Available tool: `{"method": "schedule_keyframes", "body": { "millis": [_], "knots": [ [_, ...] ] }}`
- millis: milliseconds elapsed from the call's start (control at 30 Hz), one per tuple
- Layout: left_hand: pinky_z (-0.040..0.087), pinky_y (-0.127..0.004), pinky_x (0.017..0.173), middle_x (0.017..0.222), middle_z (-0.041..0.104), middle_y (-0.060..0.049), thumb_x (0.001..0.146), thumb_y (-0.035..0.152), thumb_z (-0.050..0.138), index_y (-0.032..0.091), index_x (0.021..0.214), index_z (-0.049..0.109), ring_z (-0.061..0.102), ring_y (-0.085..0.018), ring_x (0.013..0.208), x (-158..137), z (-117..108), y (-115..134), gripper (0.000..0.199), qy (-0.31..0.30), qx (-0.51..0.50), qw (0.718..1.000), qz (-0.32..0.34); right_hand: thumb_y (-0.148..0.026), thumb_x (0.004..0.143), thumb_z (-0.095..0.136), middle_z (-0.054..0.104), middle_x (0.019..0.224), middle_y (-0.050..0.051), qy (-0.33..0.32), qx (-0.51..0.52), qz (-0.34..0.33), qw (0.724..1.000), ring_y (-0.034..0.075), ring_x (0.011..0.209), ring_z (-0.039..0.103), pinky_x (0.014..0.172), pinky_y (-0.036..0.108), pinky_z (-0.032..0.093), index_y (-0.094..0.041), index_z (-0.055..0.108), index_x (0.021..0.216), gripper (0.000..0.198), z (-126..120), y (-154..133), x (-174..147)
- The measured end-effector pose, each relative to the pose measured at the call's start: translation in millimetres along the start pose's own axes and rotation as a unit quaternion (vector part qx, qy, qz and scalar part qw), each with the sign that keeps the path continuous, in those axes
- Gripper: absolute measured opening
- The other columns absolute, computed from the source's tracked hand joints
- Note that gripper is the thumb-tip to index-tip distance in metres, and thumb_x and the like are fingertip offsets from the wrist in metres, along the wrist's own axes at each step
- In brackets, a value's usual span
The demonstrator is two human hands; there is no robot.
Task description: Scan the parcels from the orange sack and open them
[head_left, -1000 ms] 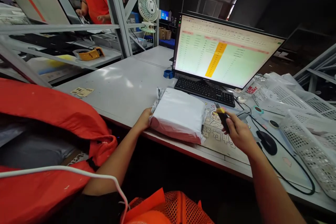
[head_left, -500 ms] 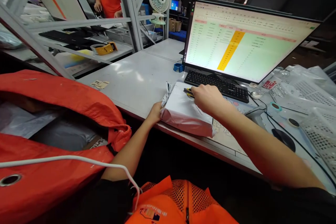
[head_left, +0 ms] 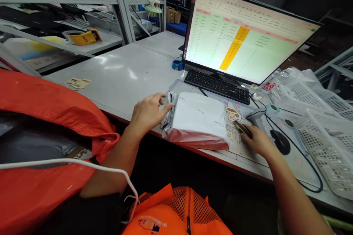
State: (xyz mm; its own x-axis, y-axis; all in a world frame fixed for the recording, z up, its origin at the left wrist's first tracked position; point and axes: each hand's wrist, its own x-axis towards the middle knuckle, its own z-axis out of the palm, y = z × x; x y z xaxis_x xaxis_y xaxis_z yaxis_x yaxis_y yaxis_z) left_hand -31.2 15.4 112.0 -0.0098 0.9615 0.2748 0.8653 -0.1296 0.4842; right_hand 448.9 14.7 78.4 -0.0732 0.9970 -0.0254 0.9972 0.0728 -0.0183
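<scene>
A white plastic mailer package (head_left: 201, 115) lies flat near the front edge of the desk, its left end crumpled and torn-looking. At that end my left hand (head_left: 149, 113) hovers with thumb and fingers apart, the thumb tip close to the crumpled plastic; whether it touches I cannot tell. To the right of the package, my right hand (head_left: 257, 139) is closed on a yellow and black utility knife (head_left: 242, 129), low over a printed desk mat (head_left: 234, 141). A barcode scanner (head_left: 257, 115) stands just beyond that hand.
Behind the package are a keyboard (head_left: 216, 86) and a monitor (head_left: 242, 36). A mouse (head_left: 280, 142) and white perforated baskets (head_left: 320, 147) are at right. A blue tape roll (head_left: 178, 65) and paper tags (head_left: 77, 82) lie on the desk. An orange bag (head_left: 49, 95) sits at left.
My right hand has moved with the utility knife from above the package to the mat on its right. My left hand has let go of the package's left end and opened.
</scene>
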Motion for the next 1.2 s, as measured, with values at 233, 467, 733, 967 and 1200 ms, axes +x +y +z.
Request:
{"method": "schedule_keyframes", "body": {
  "millis": [233,467,733,967,1200],
  "knots": [
    [0.047,-0.045,0.114,0.131,0.07,-0.011,0.104,0.045,0.066,0.019,0.129,0.072,0.06,-0.03,0.126,17,14,65,0.037,-0.111,-0.069,0.932,0.339,-0.039,0.102,0.055,0.072,0.132,0.018,0.173,0.171,-0.131,0.961,0.032,0.12,0.069,0.109,0.048,0.052,-0.015,0.073,0.135,0.045,-51,-92,48],
    [0.049,-0.036,0.087,0.091,0.068,-0.008,0.11,0.034,0.052,0.018,0.094,0.069,0.062,-0.024,0.09,9,23,68,0.029,-0.091,-0.081,0.902,0.413,-0.044,0.111,0.048,0.067,0.149,0.014,0.012,0.142,-0.265,0.954,0.029,0.138,0.06,0.119,0.042,0.041,-0.018,0.062,0.152,0.051,-66,-216,100],
    [0.041,-0.033,0.059,0.069,0.061,-0.001,0.109,0.023,0.055,0.022,0.085,0.06,0.055,-0.017,0.063,-102,22,57,0.024,0.016,-0.107,0.921,0.374,-0.056,0.115,0.03,0.075,0.135,0.012,-0.064,0.101,-0.216,0.969,0.03,0.12,0.07,0.095,0.036,0.048,-0.024,0.071,0.139,0.057,-63,-210,102],
    [0.054,-0.032,0.07,0.079,0.073,-0.007,0.108,0.05,0.048,0.019,0.087,0.065,0.07,-0.021,0.073,-136,89,-16,0.041,-0.027,-0.272,0.962,-0.019,-0.053,0.114,0.03,0.077,0.127,0.015,-0.045,0.09,-0.216,0.971,0.032,0.114,0.07,0.089,0.036,0.046,-0.022,0.071,0.134,0.055,-59,-209,99],
    [0.064,-0.05,0.091,0.117,0.076,-0.022,0.073,0.11,0.038,0.015,0.116,0.067,0.074,-0.039,0.114,-140,105,-19,0.109,-0.13,-0.634,0.727,-0.231,-0.052,0.11,0.046,0.076,0.131,0.013,0.006,0.116,-0.242,0.963,0.032,0.117,0.069,0.096,0.039,0.047,-0.022,0.069,0.138,0.047,-63,-224,22]
  ]
}}
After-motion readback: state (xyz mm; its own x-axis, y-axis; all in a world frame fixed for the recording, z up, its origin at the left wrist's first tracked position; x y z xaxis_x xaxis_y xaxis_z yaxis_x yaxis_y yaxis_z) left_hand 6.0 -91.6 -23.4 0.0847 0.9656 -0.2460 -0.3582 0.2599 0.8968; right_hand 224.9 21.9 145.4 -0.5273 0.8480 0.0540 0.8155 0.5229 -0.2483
